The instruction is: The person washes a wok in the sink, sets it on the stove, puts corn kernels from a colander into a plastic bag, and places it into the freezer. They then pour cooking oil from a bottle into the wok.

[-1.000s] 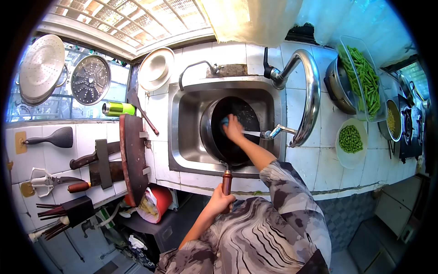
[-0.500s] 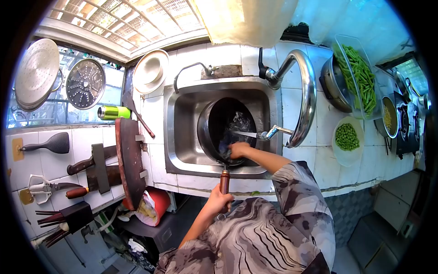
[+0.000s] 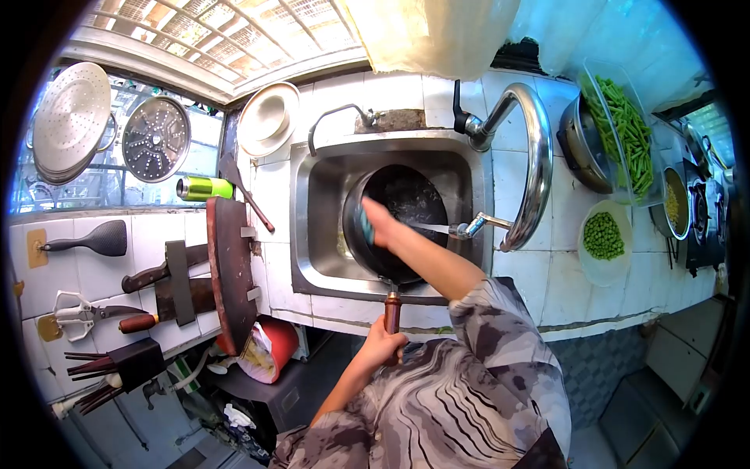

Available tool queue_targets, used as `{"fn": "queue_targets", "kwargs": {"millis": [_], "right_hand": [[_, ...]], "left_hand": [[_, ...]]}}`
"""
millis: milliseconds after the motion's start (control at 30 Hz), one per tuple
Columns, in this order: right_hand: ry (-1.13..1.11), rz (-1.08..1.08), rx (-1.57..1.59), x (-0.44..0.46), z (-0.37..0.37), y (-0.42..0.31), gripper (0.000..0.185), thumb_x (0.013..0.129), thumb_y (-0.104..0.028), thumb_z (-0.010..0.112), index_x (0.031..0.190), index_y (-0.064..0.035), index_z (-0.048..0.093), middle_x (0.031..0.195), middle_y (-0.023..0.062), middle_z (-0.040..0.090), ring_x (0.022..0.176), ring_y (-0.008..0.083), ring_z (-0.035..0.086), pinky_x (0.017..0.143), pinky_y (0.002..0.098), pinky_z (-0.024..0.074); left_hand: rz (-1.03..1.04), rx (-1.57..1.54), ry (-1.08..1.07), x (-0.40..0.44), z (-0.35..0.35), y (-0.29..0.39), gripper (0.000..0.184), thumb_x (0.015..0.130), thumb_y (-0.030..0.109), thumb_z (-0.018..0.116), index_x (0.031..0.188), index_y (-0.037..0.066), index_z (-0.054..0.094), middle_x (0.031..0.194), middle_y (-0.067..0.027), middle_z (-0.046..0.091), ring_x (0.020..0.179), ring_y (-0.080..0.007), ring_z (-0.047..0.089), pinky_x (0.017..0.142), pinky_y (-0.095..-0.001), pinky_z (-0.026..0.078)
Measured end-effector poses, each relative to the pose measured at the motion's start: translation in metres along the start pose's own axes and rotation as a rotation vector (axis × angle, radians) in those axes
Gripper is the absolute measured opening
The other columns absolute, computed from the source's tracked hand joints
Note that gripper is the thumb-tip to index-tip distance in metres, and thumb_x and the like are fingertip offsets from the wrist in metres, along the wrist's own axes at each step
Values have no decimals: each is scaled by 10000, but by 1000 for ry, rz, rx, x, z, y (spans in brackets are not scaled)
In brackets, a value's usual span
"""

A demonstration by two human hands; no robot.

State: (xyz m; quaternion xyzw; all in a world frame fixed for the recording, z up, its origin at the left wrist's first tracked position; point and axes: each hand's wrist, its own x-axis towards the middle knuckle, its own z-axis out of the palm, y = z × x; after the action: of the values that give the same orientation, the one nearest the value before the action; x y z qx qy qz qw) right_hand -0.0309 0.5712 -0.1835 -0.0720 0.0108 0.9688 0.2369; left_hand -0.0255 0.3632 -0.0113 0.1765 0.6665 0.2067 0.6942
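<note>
In the head view, the left grip [image 3: 383,345] is clamped around the brown handle [image 3: 392,314] of a dark wok [image 3: 391,264], which sits tilted in the metal sink [image 3: 320,168] just beyond that grip. The right grip [image 3: 378,223] is inside the wok, at its left wall, with a bluish scrubber [image 3: 366,227] at its blurred fingers; I cannot tell how tightly they close on it. Just right of the right grip, water [image 3: 428,227] from the curved faucet [image 3: 536,172] runs into the wok. Well to the right of both grips, on the white tiled desk [image 3: 522,293], are a bowl [image 3: 601,275] of green peas [image 3: 604,236] and, farther off, a clear container [image 3: 623,195] of green beans [image 3: 629,141]. Left of the grips stands a reddish-brown board [image 3: 228,273], with a green bottle [image 3: 205,188] just past its far end.
</note>
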Motion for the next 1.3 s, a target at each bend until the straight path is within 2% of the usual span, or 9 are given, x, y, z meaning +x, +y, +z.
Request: {"fn": "queue_targets", "kwargs": {"millis": [67,200,267,333,400,667,733,933,1300], "right_hand": [[379,186,-512,-33,14,27,320,883,-274,398,1024,-39,562,942,123,623,880,241,602,786,368,477],[70,484,-1759,-87,-37,23,468,767,-295,567,1152,-40,490,1102,177,554,1066,263,514,885,386,408],[352,666,-2129,-108,-15,4,502,710,-299,615,1130,-50,493,1177,180,500,1094,312,488,878,396,413],[461,691,-2212,-105,-37,-11,497,684,-302,632,1094,-53,504,1175,162,486,1067,344,488,845,437,428],[615,252,-2561,-99,-70,-13,462,672,-267,635,1057,-44,513,1063,160,526,971,374,519,777,461,454],[1446,-450,-1833,4,-85,-32,370,770,-168,562,1092,-13,468,1038,229,479,1001,373,475,852,410,436],[1414,-1126,-1608,50,-112,-20,371,816,-161,507,1140,1,430,1070,241,471,1012,330,481,875,408,412],[486,-324,-510,15,-15,34,364,894,-255,420,1181,-32,427,1058,40,532,977,150,507,833,288,413],[397,110,-332,-54,25,11,286,861,-355,492,870,-101,624,728,15,597,626,106,551,609,288,458]], "left_hand": [[-13,4,9,-2,1,-2,281,690,-11,544,919,7,382,600,-58,483,434,-134,502,379,-278,431],[-48,-175,-44,-2,-5,0,292,673,-14,555,891,29,365,595,-47,461,430,-130,474,380,-274,417],[-64,-260,-71,-1,-7,2,269,674,-11,551,864,34,366,592,-47,463,422,-129,469,380,-275,418],[-75,-327,-95,0,-8,2,264,670,-12,549,845,42,358,582,-41,455,417,-128,457,382,-275,418],[-78,-316,-101,-3,-7,8,265,669,-9,551,845,41,360,582,-42,458,419,-128,461,384,-274,416],[-72,-83,-118,4,-9,9,306,664,-6,571,888,36,366,597,-42,481,430,-123,482,393,-255,394],[-63,-58,-116,5,-11,6,317,669,-5,566,909,31,362,601,-43,484,427,-117,480,385,-252,389],[-86,-66,-103,4,-9,3,321,672,-8,556,923,24,357,599,-48,483,426,-110,484,356,-246,376],[37,180,52,4,11,-5,309,675,16,550,936,-14,388,597,-73,493,435,-169,525,391,-305,425]]}}
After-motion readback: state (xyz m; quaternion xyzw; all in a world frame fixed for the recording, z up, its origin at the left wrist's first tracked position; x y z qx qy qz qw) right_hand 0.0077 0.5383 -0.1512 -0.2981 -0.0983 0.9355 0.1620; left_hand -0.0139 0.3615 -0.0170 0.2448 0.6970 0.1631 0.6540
